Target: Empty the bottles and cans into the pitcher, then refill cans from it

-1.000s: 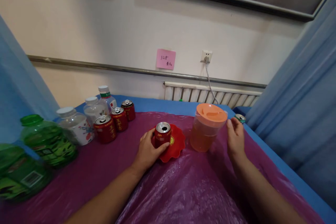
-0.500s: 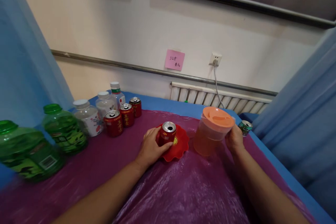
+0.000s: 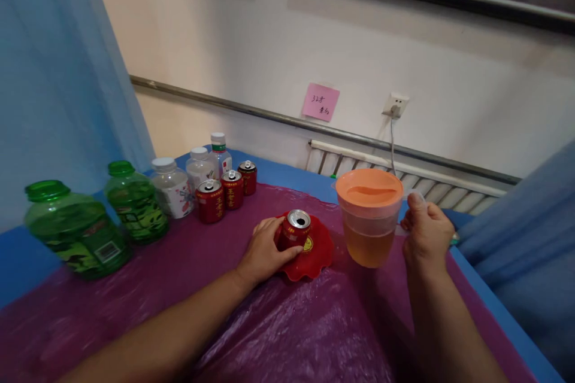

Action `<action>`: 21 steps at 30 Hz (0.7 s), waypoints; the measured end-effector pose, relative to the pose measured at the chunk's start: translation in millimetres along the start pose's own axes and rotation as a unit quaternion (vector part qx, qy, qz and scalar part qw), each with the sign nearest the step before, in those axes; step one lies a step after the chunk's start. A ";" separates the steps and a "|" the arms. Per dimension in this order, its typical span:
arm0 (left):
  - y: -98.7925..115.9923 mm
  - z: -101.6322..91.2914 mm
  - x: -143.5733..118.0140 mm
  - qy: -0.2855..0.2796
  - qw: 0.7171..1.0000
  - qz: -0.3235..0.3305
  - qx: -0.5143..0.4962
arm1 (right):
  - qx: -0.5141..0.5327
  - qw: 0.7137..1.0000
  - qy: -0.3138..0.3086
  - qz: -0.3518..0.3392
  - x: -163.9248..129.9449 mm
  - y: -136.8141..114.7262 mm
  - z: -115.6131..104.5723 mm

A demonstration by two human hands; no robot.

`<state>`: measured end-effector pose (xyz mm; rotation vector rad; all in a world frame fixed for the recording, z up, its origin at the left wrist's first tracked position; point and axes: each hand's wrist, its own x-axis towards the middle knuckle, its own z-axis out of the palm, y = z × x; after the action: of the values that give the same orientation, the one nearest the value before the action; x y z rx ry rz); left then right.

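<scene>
My left hand (image 3: 268,251) is wrapped round a red drink can (image 3: 295,230), whose top is open. The can stands upright on a red wavy-edged plate (image 3: 321,251) with a yellow mark. My right hand (image 3: 426,227) grips the handle of a clear plastic pitcher (image 3: 369,224) with an orange lid (image 3: 369,187). Amber liquid fills its lower part. The pitcher hangs slightly above the table, just right of the plate, nearly upright.
Several drink containers line the left side: green bottles (image 3: 74,230), white-capped clear bottles (image 3: 172,188) and red cans (image 3: 210,200). Purple plastic sheeting (image 3: 287,323) covers the blue table. A radiator (image 3: 350,161) and wall socket (image 3: 395,105) are behind. Blue curtains (image 3: 530,251) flank both sides.
My right hand has raised the pitcher off the table. My left hand stays on the red can. The whole view has shifted, so the scene sits further right.
</scene>
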<state>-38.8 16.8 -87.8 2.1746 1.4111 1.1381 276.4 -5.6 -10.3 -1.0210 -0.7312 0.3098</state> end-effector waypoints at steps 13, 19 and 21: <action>6.9 -4.2 -5.7 -0.031 1.000 -0.002 0.003 | -0.147 0.988 -0.039 0.014 -16.2 -30.2 -8.8; 6.6 -2.2 -8.2 -0.043 0.999 -0.013 0.006 | -0.189 0.980 -0.050 0.017 -19.1 -35.6 -11.2; 6.7 -0.9 -9.4 -0.048 0.999 -0.010 0.001 | -0.204 0.977 -0.059 0.023 -20.0 -34.4 -10.5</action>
<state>-37.1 5.3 -87.4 2.1805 1.3899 1.0110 265.8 -41.0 7.7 -1.4190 -0.9025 0.2671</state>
